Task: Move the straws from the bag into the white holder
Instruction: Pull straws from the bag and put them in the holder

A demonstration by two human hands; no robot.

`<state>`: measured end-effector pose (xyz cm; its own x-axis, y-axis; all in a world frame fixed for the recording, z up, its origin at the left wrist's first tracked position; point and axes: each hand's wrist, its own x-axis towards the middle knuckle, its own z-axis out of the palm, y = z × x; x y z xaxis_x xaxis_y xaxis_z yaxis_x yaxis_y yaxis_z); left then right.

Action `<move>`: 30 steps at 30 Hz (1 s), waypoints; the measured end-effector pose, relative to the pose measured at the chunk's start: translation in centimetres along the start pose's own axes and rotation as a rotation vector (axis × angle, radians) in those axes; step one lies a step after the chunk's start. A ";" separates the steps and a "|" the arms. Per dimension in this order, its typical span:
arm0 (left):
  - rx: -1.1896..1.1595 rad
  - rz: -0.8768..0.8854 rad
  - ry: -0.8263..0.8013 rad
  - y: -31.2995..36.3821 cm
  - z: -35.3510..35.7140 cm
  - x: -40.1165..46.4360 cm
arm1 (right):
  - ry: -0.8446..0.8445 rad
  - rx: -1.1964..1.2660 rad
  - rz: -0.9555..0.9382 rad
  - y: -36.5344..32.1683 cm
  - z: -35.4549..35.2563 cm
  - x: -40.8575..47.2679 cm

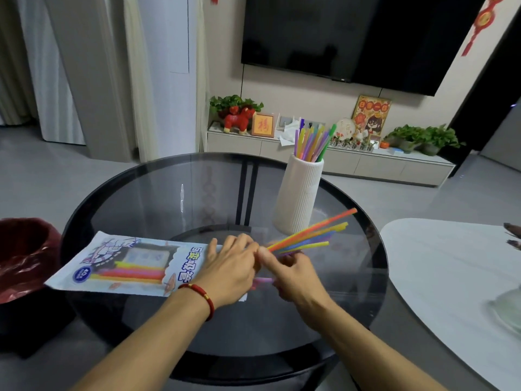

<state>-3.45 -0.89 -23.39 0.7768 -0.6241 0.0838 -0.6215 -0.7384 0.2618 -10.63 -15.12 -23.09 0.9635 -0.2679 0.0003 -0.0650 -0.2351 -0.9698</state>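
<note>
A printed plastic straw bag (121,266) lies flat on the round glass table (158,198), with a few coloured straws still showing through its window. My left hand (228,269) rests on the bag's open right end, fingers spread. My right hand (293,273) grips a bundle of coloured straws (313,235) that fans up and to the right, just outside the bag's mouth. The white ribbed holder (300,193) stands upright behind the bundle, and several straws (313,142) stick out of its top.
A dark red bin with a liner (25,255) stands left of the table. A white table (451,277) sits close on the right. Behind are a low TV cabinet (352,162) with plants and ornaments, and a wall-mounted TV (352,38).
</note>
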 end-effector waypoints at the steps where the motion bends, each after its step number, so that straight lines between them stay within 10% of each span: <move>1: -0.018 0.018 -0.011 0.2 0.0 -0.1 | 0.065 0.125 -0.006 0.2 0.4 0.6; 14: 0.024 -0.056 -0.083 -1.8 1.2 -0.7 | 0.585 -0.115 -0.258 -2.6 -5.1 3.8; 20: 0.074 -0.028 -0.100 -1.7 1.8 -0.5 | 0.541 -0.568 -0.465 -5.9 -7.8 3.6; 30: 0.101 -0.004 -0.101 -1.8 1.7 -0.7 | 0.411 -0.681 -0.201 -0.4 -5.2 5.1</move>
<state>-3.08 0.46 -25.56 0.7685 -0.6397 -0.0155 -0.6293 -0.7599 0.1632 -7.05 -21.24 -21.40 0.8101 -0.4496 0.3762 -0.1719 -0.7957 -0.5808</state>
